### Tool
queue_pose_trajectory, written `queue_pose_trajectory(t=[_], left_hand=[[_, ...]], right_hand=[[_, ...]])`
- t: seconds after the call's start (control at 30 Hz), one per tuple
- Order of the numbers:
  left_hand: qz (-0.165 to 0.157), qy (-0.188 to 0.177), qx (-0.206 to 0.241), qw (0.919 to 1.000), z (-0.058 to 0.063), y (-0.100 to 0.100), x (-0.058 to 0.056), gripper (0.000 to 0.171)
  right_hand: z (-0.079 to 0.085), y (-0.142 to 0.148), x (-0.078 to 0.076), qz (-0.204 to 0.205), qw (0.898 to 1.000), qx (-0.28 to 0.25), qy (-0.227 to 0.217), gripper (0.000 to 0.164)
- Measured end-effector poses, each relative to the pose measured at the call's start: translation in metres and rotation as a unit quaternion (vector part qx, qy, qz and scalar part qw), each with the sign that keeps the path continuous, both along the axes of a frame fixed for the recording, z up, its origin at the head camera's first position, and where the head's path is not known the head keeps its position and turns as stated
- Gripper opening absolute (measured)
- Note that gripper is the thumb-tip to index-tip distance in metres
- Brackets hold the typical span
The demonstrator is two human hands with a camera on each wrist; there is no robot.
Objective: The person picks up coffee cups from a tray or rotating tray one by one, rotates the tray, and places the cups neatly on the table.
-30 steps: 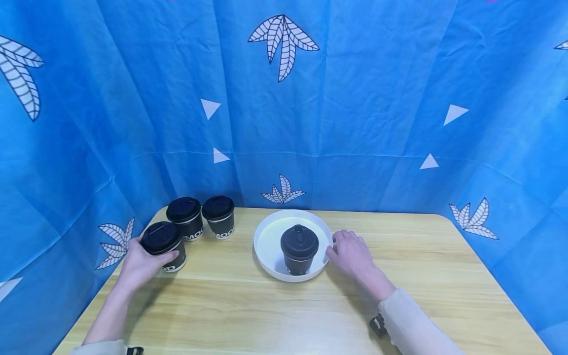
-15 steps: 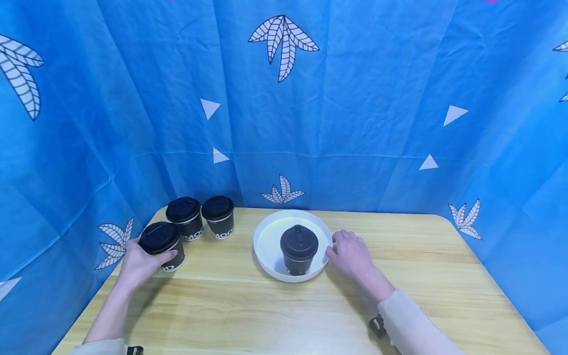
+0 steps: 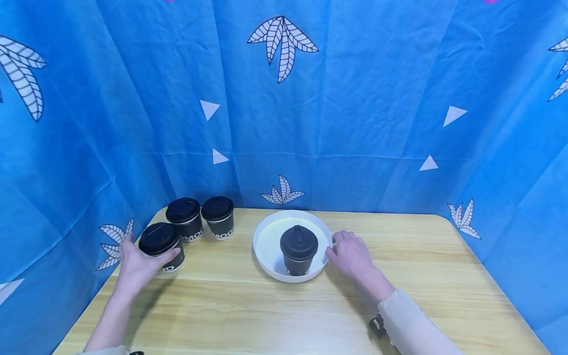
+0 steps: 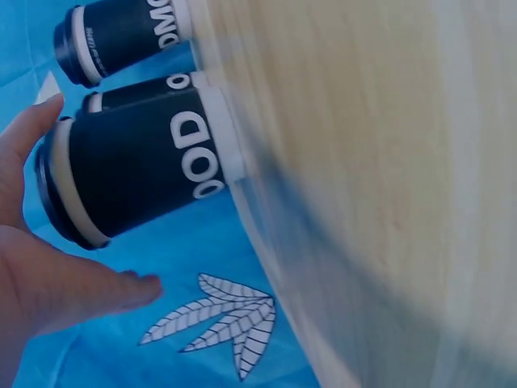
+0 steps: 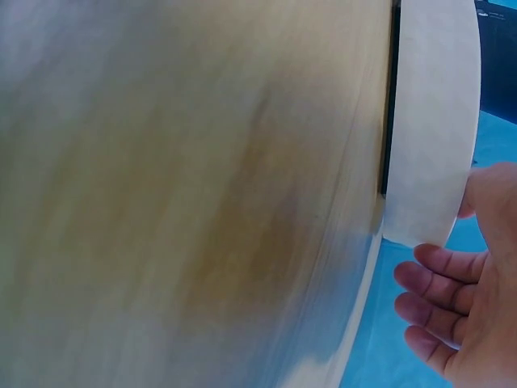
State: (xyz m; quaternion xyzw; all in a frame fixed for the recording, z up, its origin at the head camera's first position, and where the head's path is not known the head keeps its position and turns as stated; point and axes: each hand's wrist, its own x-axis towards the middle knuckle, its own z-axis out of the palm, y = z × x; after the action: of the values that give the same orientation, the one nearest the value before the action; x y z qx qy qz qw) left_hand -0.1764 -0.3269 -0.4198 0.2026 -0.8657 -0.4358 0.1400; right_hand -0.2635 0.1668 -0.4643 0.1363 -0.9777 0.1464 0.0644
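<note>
My left hand [image 3: 137,264] is spread around a lidded black paper coffee cup [image 3: 159,241] standing upright at the table's left edge. In the left wrist view a gap shows between the lower finger [image 4: 121,291] and that cup. Two more such cups, one [image 3: 184,219] close behind it and one [image 3: 218,217] beside that, stand upright at the back. My right hand [image 3: 352,254] pinches the right rim of a round white tray [image 3: 266,256] with thumb and forefinger; its other fingers are loosely curled. Inside the tray stands another lidded black cup [image 3: 299,249].
The wooden table [image 3: 248,315] stretches in front of the tray and off to the right. A blue curtain [image 3: 372,108] with leaf prints hangs along the back and both sides, close to the table's edges.
The left hand's fingers have loosened and spread away from the front left cup, which shifted very slightly left earlier. The right hand and the tray have stayed put.
</note>
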Motion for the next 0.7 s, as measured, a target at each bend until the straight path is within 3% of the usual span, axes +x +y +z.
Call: queue_pose_trajectory(t=[0.23, 0.4, 0.7], left_hand=[[0.019, 0.070, -0.050, 0.9961, 0.008, 0.017, 0.006, 0.111], [0.005, 0.131, -0.096, 0.9867, 0.014, 0.032, 0.007, 0.100], [-0.034, 0.204, -0.117, 0.9715, 0.021, 0.066, 0.000, 0.094]], right_hand=[[-0.001, 0.000, -0.001, 0.000, 1.000, 0.004, 0.000, 0.037], [-0.002, 0.000, -0.001, 0.001, 1.000, 0.005, 0.002, 0.036], [-0.002, -0.001, -0.001, -0.002, 1.000, 0.004, -0.002, 0.036]])
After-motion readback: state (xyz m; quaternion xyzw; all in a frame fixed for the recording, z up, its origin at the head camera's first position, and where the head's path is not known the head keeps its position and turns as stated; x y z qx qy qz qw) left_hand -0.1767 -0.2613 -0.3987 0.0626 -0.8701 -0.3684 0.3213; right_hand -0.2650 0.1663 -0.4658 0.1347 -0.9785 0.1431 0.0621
